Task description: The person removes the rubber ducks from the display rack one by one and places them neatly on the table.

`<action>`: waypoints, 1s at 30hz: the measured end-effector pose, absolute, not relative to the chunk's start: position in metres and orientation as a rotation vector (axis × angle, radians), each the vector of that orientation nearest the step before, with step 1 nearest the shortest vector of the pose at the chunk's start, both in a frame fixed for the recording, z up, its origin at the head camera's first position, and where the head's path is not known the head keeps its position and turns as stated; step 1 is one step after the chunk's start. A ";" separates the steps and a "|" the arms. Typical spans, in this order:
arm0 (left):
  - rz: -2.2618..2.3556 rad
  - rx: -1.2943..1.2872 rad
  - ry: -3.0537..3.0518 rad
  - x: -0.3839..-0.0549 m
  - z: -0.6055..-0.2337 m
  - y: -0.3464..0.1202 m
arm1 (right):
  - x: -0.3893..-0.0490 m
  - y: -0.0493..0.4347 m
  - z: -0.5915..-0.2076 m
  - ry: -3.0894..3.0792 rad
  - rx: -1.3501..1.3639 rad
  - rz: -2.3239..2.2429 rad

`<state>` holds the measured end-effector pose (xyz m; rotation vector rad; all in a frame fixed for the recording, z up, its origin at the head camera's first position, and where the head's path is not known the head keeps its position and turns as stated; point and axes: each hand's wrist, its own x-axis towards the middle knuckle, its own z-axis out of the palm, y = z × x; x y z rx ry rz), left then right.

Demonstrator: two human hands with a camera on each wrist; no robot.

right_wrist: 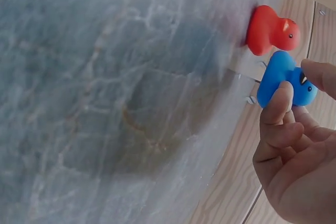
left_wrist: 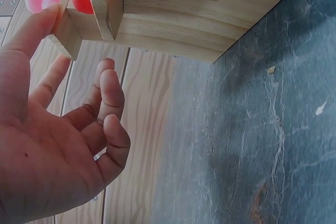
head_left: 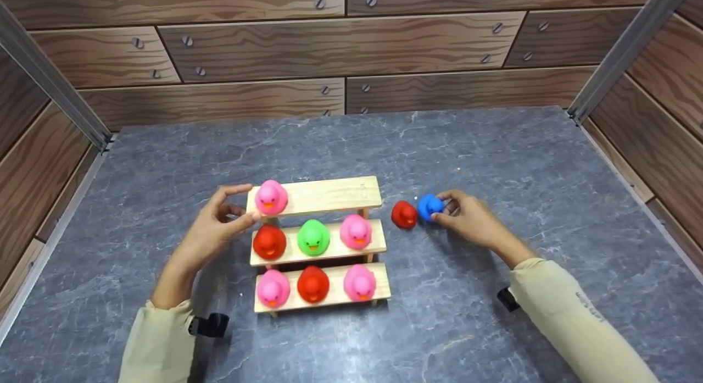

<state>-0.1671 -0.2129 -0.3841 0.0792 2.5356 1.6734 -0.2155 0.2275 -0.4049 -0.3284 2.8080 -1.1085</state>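
My right hand (head_left: 468, 219) pinches a blue rubber duck (head_left: 430, 207) between thumb and fingers, low over the table. Right beside it sits a red rubber duck (head_left: 404, 215), also seen in the right wrist view. My left hand (head_left: 215, 221) holds the left end of the top plank of a three-tier wooden stand (head_left: 329, 195), thumb at the front edge and index finger at the back; its other fingers curl loosely. A pink duck (head_left: 271, 197) sits at that end of the top tier. The middle tier bears a red duck (head_left: 269, 242), a green duck (head_left: 313, 237) and a pink duck (head_left: 356, 232).
On the bottom tier stand a pink duck (head_left: 273, 288), a red duck (head_left: 313, 284) and another pink duck (head_left: 360, 282). The grey marbled table (head_left: 439, 328) is enclosed by wood-plank-patterned walls (head_left: 340, 48) at the back and sides.
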 end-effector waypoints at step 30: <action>1.710 0.089 2.523 -0.168 -0.387 -0.213 | -0.224 0.232 -0.417 2.732 -0.325 -0.980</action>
